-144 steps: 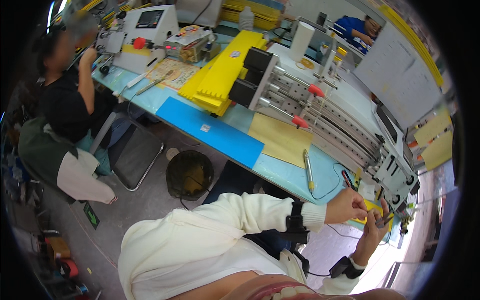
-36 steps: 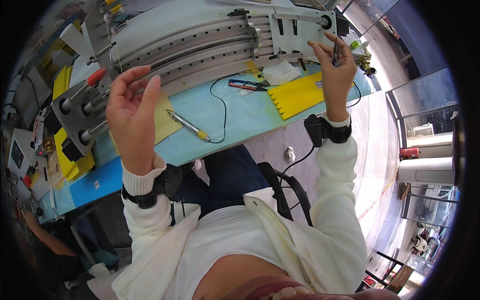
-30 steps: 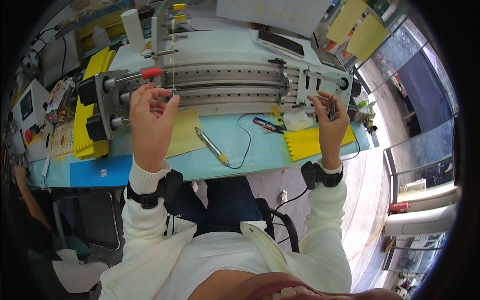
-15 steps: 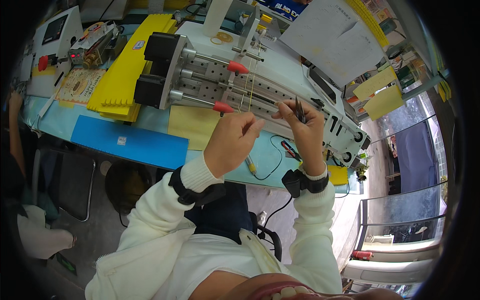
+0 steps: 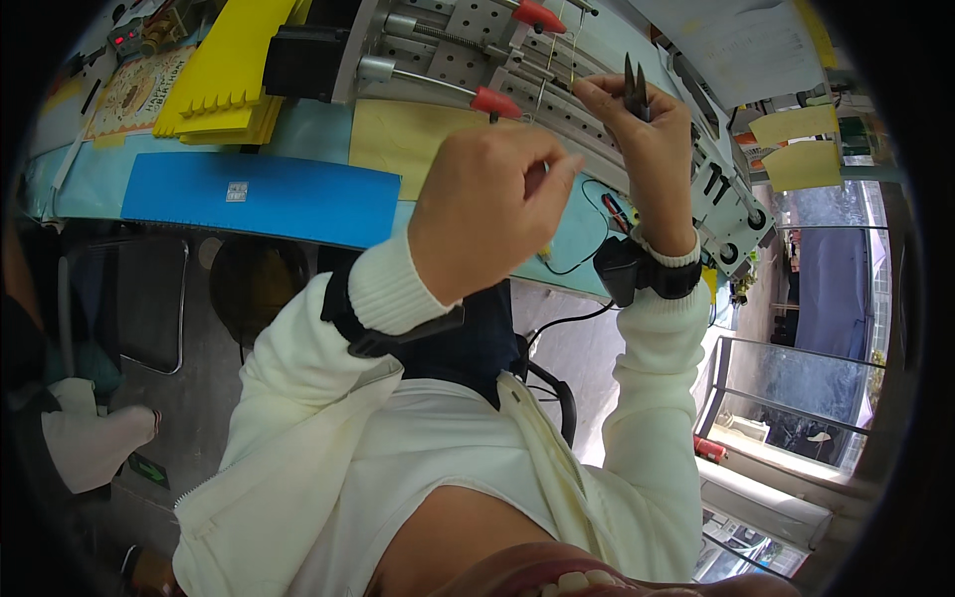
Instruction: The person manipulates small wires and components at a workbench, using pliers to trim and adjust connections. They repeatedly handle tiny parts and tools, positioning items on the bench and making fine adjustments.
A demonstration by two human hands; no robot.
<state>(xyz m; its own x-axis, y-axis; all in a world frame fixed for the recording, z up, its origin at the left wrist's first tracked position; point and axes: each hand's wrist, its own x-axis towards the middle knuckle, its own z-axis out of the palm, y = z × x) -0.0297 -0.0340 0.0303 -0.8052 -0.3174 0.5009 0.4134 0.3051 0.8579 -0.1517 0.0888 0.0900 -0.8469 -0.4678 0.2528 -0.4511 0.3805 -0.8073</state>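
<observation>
My left hand [image 5: 487,204] is closed in a pinch in front of the metal rail machine [image 5: 557,95], close to its nearer red cone-shaped tip [image 5: 494,102]. What its fingers pinch, if anything, is hidden. My right hand [image 5: 649,129], to the right and farther off, is closed around small dark snips [image 5: 635,90]; their two pointed blades stick upward, slightly apart. Its thumb and forefinger meet near the rail, and anything fine between them is too small to make out. Thin yellowish strands [image 5: 571,55] run near a second red tip [image 5: 538,16] at the back.
A blue sheet [image 5: 288,199] lies along the table's front edge, beside stacked yellow strips [image 5: 224,70] and a tan sheet [image 5: 383,144]. A red-handled tool [image 5: 616,211] and a thin cable lie near my right wrist. A black stool [image 5: 257,289] stands below.
The view has tilted, so the machine sits higher in the picture. My left hand has come back from the machine, nearer to me. My right hand still holds the snips beside the rail.
</observation>
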